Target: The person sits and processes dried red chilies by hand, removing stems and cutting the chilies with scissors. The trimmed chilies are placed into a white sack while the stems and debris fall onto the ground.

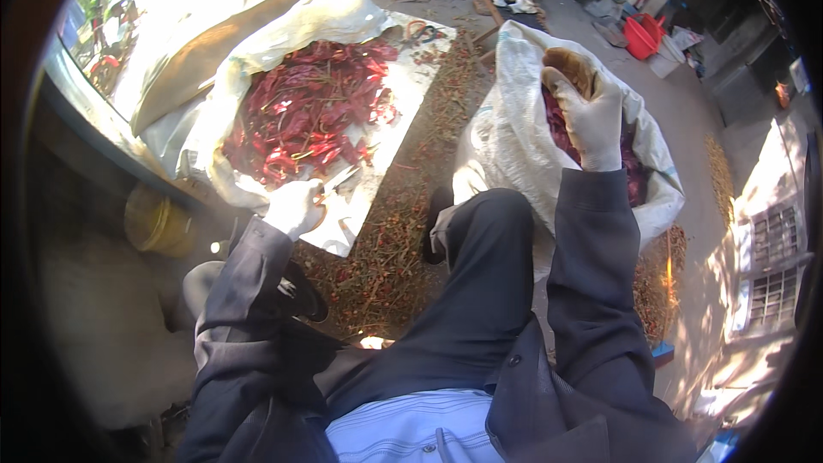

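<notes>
My left hand [295, 208], in a pale glove, is closed on a pair of scissors [337, 181] whose blades point up and right. Just beyond it, dried red chili peppers [308, 106] spill from a white woven sack [235, 77] onto a pale board [404, 119]. My right hand [586, 109], gloved with a brown-stained palm, is raised over a second white woven sack [514, 135] on the right. Its fingers curve apart from the thumb, and nothing shows between them. More red chilies [633, 170] lie inside that sack, partly hidden by the hand and forearm.
Stem scraps and red bits [376, 283] litter the ground between my feet. A yellow bucket [161, 218] stands at the left. Farther off at the upper right are a red plastic basin [643, 36] and assorted clutter. A barred window [771, 263] is at the right.
</notes>
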The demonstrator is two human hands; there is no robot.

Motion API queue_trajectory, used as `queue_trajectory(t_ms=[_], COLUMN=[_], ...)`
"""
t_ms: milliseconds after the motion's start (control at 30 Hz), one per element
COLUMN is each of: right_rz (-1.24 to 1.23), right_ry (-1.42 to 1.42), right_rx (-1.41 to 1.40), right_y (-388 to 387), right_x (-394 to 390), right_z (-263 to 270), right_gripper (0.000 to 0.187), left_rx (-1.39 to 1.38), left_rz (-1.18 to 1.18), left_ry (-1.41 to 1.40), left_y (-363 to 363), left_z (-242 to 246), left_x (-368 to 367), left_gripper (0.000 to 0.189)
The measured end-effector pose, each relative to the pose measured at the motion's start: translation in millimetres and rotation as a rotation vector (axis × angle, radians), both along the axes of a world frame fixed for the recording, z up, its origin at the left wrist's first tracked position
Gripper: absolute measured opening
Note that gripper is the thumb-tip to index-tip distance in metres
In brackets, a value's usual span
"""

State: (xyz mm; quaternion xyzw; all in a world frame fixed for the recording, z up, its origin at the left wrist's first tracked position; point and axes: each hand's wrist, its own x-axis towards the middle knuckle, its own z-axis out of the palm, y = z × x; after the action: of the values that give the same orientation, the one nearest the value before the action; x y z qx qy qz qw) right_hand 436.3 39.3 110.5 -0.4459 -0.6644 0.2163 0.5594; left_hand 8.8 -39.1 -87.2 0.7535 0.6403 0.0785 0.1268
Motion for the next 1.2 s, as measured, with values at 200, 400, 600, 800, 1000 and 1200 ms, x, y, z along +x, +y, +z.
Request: queue_trajectory(t_ms=[200, 400, 600, 800, 1000, 1200], right_rz=[0.306, 0.413, 0.382, 0.422, 0.391, 0.388], right_ry=[0.046, -0.008, -0.029, -0.070, -0.192, -0.245], right_rx=[-0.271, -0.367, -0.442, -0.448, -0.357, -0.361], right_y=[6, 20, 26, 28, 26, 21], right_x=[-117, -154, -160, -168, -173, -181], right_z=[-47, -85, -109, -117, -119, -118], right_gripper=[0.026, 0.025, 0.025, 0.023, 0.026, 0.025], left_rx=[0.080, 0.052, 0.373, 0.552, 0.535, 0.492], left_rz=[-0.023, -0.072, 0.077, -0.026, 0.007, -0.053], left_ry=[0.111, 0.244, 0.046, 0.189, 0.094, 0.149], left_y=[-4, -4, 39, 76, 81, 72], left_z=[-36, -29, -5, -10, -8, -13], left_x=[-10, -10, -10, -24, -36, -37], left_gripper=[0.034, 0.024, 0.025, 0.008, 0.006, 0.007])
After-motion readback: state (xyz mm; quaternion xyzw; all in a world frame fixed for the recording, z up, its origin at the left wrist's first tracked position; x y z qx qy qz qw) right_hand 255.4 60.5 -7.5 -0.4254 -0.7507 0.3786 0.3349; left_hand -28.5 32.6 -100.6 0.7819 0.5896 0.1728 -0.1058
